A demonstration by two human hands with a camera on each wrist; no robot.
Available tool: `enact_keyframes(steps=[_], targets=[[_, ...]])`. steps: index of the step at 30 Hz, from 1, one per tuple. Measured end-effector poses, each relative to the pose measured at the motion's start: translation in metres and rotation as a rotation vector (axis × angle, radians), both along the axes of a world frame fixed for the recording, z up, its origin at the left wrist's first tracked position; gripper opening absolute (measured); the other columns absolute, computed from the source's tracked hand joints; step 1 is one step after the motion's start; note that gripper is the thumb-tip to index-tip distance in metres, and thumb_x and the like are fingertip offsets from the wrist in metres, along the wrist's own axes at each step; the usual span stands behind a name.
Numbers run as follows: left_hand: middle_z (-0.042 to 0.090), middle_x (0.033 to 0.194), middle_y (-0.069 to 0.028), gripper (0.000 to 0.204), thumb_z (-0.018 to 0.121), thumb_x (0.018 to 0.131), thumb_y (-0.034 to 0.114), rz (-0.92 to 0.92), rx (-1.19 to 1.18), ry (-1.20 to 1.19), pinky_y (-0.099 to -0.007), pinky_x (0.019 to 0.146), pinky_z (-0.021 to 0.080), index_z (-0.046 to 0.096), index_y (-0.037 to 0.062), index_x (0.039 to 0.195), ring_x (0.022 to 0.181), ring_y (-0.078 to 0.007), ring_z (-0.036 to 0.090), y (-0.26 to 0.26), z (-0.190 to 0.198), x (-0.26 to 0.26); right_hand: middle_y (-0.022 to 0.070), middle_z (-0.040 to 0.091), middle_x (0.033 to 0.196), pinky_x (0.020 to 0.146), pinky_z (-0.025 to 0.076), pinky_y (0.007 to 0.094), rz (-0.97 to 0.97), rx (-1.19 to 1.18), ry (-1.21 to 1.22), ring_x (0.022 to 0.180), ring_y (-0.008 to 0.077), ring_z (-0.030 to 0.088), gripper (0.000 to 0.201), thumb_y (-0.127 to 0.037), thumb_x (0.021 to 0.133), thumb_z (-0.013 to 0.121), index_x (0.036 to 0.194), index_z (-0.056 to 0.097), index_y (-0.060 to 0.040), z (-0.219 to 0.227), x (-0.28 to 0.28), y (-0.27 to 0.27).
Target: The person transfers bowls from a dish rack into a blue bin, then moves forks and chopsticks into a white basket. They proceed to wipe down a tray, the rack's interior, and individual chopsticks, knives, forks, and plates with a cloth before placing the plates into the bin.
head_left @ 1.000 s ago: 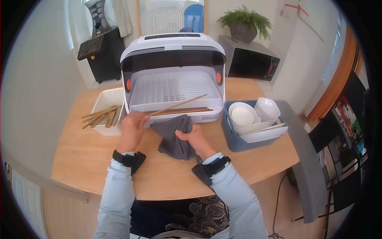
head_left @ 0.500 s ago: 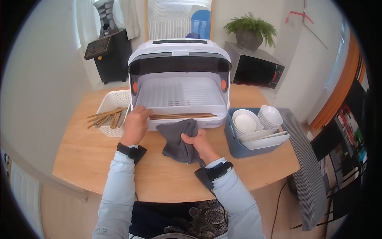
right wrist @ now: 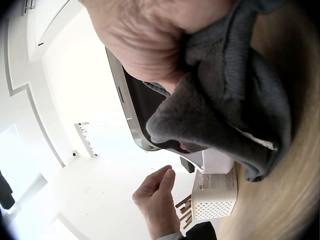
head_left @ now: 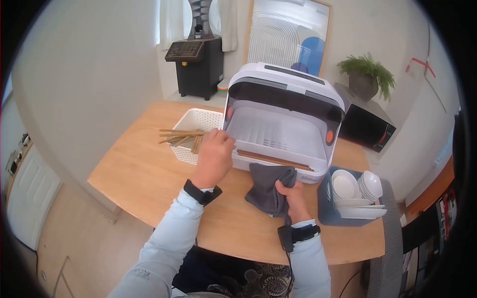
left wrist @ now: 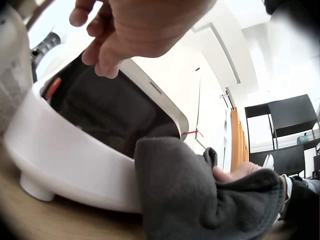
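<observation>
Beside the white perforated basket [head_left: 187,156], my left hand [head_left: 214,158] hovers at the front left corner of the white dish cabinet [head_left: 278,75]. Its fingers hang loosely curled, and nothing shows between them in the left wrist view. Several brown chopsticks [head_left: 278,160] lie lengthwise in the cabinet's front compartment. My right hand [head_left: 297,201] grips a dark grey cloth [head_left: 266,191], thumb on top, just in front of the cabinet. Folds of the cloth hide most of its fingers. More chopsticks [head_left: 180,133] lean in the white basket, their ends poking over the left rim.
The cabinet's dark lid [head_left: 283,102] is raised above a ribbed white rack [head_left: 268,129]. A blue basket [head_left: 343,217] on the right holds white bowls [head_left: 344,186] and plates [head_left: 360,212]. Behind stands a microwave [head_left: 365,121] with a potted plant [head_left: 365,82] on top.
My left hand has lowered a chopstick into the front compartment, let go and moved left towards the white basket. The right hand keeps hold of the cloth. The head view has turned left.
</observation>
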State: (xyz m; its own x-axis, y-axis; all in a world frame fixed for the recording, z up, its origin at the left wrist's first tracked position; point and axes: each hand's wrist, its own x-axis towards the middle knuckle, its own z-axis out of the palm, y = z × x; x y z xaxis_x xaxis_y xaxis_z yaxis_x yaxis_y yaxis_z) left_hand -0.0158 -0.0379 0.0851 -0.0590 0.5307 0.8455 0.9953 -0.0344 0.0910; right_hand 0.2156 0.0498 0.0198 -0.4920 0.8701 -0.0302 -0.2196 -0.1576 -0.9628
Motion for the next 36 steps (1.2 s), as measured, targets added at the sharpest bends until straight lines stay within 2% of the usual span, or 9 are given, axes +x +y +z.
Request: enact_keyframes(steps=[5, 16, 18, 21, 24, 27, 30, 34, 36], targets=[[0.061, 0.083, -0.0108, 0.009, 0.072, 0.068, 0.008, 0.255, -0.265, 0.067, -0.0415, 0.078, 0.041, 0.069, 0.0029, 0.075, 0.088, -0.03, 0.056, -0.03, 0.0, -0.022, 0.0097, 0.068, 0.104, 0.083, 0.051, 0.0294, 0.023, -0.024, -0.002, 0.091, 0.0173, 0.064, 0.031, -0.005, 0.084, 0.069, 0.112, 0.061, 0.0064, 0.005, 0.001, -0.003], [0.06, 0.077, -0.015, 0.008, 0.058, 0.07, -0.004, 0.284, -0.045, -0.001, -0.0434, 0.071, 0.043, 0.064, -0.0003, 0.073, 0.079, -0.0328, 0.056, -0.044, -0.002, -0.049, 0.012, 0.067, 0.104, 0.082, 0.05, 0.0301, -0.013, -0.004, 0.039, 0.091, 0.018, 0.064, 0.033, -0.01, 0.084, 0.071, 0.11, 0.061, 0.0082, -0.002, -0.001, 0.0], [0.058, 0.076, -0.0154, 0.01, 0.057, 0.076, -0.003, 0.258, 0.004, -0.058, -0.0436, 0.066, 0.043, 0.064, -0.0006, 0.083, 0.076, -0.0344, 0.055, -0.06, 0.009, -0.045, 0.0121, 0.067, 0.105, 0.082, 0.051, 0.0302, -0.015, -0.017, 0.047, 0.092, 0.0184, 0.064, 0.033, -0.011, 0.085, 0.071, 0.11, 0.06, 0.008, -0.003, -0.001, 0.0], [0.059, 0.076, -0.0137, 0.011, 0.055, 0.077, -0.008, 0.352, 0.148, -0.094, -0.0397, 0.066, 0.044, 0.063, -0.001, 0.081, 0.075, -0.0305, 0.056, -0.082, 0.037, -0.02, 0.0118, 0.066, 0.106, 0.083, 0.051, 0.0306, -0.023, -0.08, 0.07, 0.093, 0.0189, 0.064, 0.033, -0.014, 0.088, 0.069, 0.112, 0.06, 0.0068, 0.006, 0.001, -0.004], [0.06, 0.079, -0.0092, 0.015, 0.051, 0.096, 0.005, 0.081, 0.367, -0.37, -0.0309, 0.067, 0.043, 0.064, -0.0014, 0.095, 0.073, -0.0204, 0.054, -0.088, 0.048, -0.004, 0.0113, 0.065, 0.109, 0.085, 0.052, 0.0314, -0.021, -0.152, 0.173, 0.096, 0.0195, 0.064, 0.034, -0.017, 0.091, 0.065, 0.116, 0.057, 0.0051, 0.012, 0.0, -0.005], [0.06, 0.078, -0.0056, 0.02, 0.049, 0.1, 0.01, -0.205, 0.291, -0.503, -0.0266, 0.067, 0.041, 0.066, -0.0006, 0.097, 0.072, -0.0138, 0.053, -0.069, 0.036, 0.021, 0.0107, 0.064, 0.112, 0.088, 0.052, 0.0327, 0.033, -0.185, 0.326, 0.099, 0.02, 0.064, 0.036, -0.02, 0.094, 0.062, 0.121, 0.055, 0.0033, 0.013, 0.003, -0.004], [0.058, 0.073, -0.0072, 0.014, 0.057, 0.094, 0.008, -0.42, 0.009, -0.622, -0.0282, 0.062, 0.041, 0.068, -0.0014, 0.096, 0.067, -0.0137, 0.052, -0.033, 0.006, 0.049, 0.0097, 0.064, 0.113, 0.088, 0.053, 0.0338, 0.077, -0.193, 0.446, 0.1, 0.0195, 0.064, 0.036, -0.024, 0.096, 0.059, 0.121, 0.054, 0.0014, 0.014, 0.007, -0.006], [0.06, 0.074, -0.0091, 0.008, 0.063, 0.089, 0.004, -0.557, -0.137, -0.661, -0.0288, 0.061, 0.042, 0.069, -0.0008, 0.092, 0.067, -0.0162, 0.054, 0.007, -0.053, 0.071, 0.0078, 0.064, 0.112, 0.087, 0.052, 0.0313, 0.12, -0.15, 0.481, 0.099, 0.0174, 0.064, 0.034, -0.021, 0.094, 0.062, 0.121, 0.055, -0.0008, 0.013, 0.011, -0.005], [0.06, 0.07, -0.0065, 0.01, 0.064, 0.09, 0.006, -0.598, -0.189, -0.713, -0.0275, 0.06, 0.042, 0.069, -0.0021, 0.091, 0.064, -0.0141, 0.053, 0.009, -0.055, 0.078, 0.0071, 0.064, 0.111, 0.086, 0.051, 0.0302, 0.099, -0.138, 0.478, 0.097, 0.0164, 0.063, 0.035, -0.02, 0.093, 0.064, 0.121, 0.055, -0.0006, 0.011, 0.011, -0.003]])
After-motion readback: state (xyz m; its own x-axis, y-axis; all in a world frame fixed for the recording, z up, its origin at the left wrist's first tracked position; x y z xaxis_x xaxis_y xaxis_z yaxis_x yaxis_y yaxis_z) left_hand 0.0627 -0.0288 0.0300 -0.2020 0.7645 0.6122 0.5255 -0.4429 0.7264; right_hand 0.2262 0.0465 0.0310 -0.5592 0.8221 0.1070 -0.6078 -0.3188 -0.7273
